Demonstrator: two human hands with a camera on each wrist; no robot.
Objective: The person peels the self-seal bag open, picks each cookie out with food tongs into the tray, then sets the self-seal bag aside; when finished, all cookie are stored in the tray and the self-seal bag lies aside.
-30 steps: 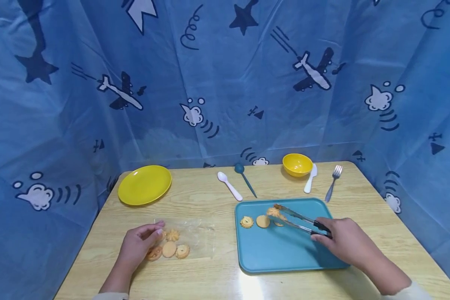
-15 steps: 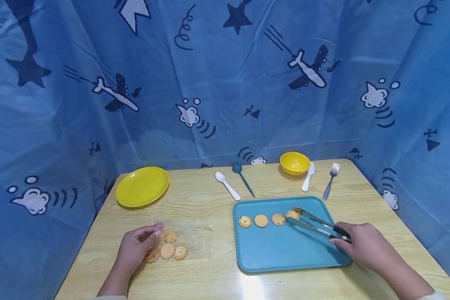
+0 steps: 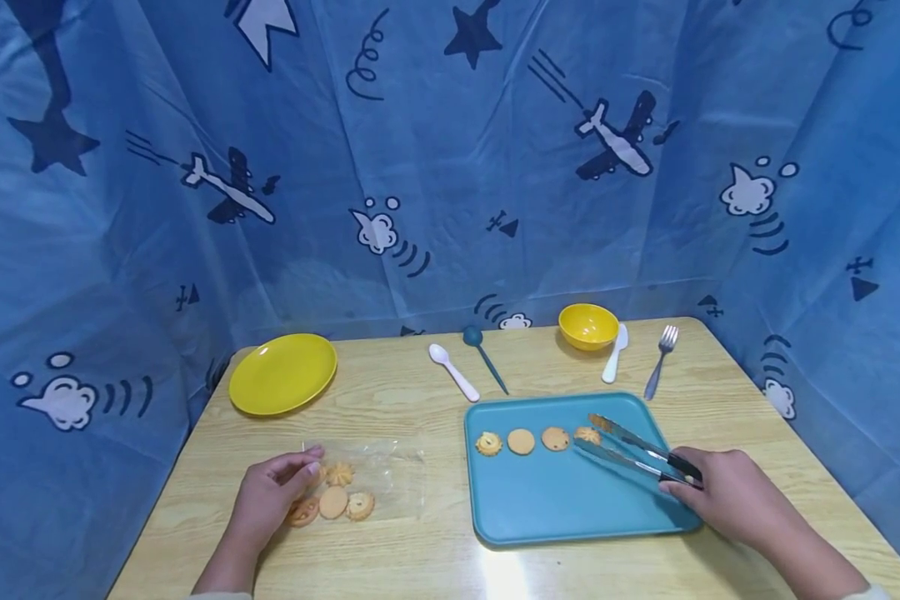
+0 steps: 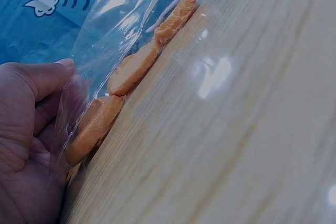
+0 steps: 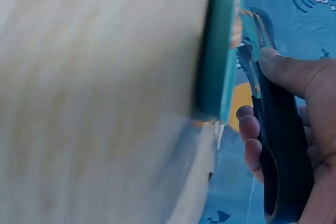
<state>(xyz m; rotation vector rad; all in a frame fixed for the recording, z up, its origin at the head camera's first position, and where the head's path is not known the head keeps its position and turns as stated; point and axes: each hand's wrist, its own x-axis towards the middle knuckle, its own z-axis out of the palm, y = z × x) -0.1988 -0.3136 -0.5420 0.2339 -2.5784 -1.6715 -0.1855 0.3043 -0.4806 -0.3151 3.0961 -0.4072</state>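
Observation:
My left hand (image 3: 273, 492) pinches the rim of a clear plastic bag (image 3: 397, 479) lying on the table; the left wrist view shows thumb and fingers on the bag's film (image 4: 100, 40). Inside the bag are several cookies (image 3: 333, 502). My right hand (image 3: 735, 492) grips metal tongs (image 3: 637, 454) by their black handles (image 5: 286, 145). The tongs' tips stand apart on either side of a flower-shaped cookie (image 3: 587, 435) on the teal tray (image 3: 562, 500). To its left, a ring-shaped cookie (image 3: 488, 443), a plain round one (image 3: 521, 442) and a speckled one (image 3: 555, 439) form a row.
A yellow plate (image 3: 283, 375) stands at the back left. Behind the tray lie a pale pink spoon (image 3: 453, 372), a dark teal spoon (image 3: 486, 358), a white knife (image 3: 615, 354) and a fork (image 3: 660, 362). A yellow bowl (image 3: 588, 327) is beside the knife.
The right hand has moved right with the tongs, carrying the flower-shaped cookie to the row's right end. The tongs' tips have since spread slightly. My left hand stays on the bag.

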